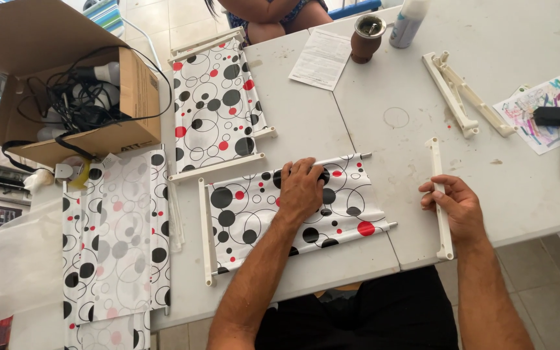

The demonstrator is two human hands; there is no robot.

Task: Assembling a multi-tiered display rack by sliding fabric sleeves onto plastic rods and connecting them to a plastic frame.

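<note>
The left hand (301, 188) lies flat, fingers spread, pressing on a white fabric panel printed with black and red circles (293, 210), which rests on the white table (384, 104) at its near edge. The right hand (456, 206) is curled around a cream plastic side bar (440, 198), just right of the panel. Farther left lies a matching finished fabric shelf (216, 107), beside an open cardboard box of cables (66, 91); far right, two more cream plastic bars (465, 97).

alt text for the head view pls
Seen from above, a left hand presses a white fabric panel with black and red circles flat on a white table, while the right hand grips a white plastic bar beside it.
</note>
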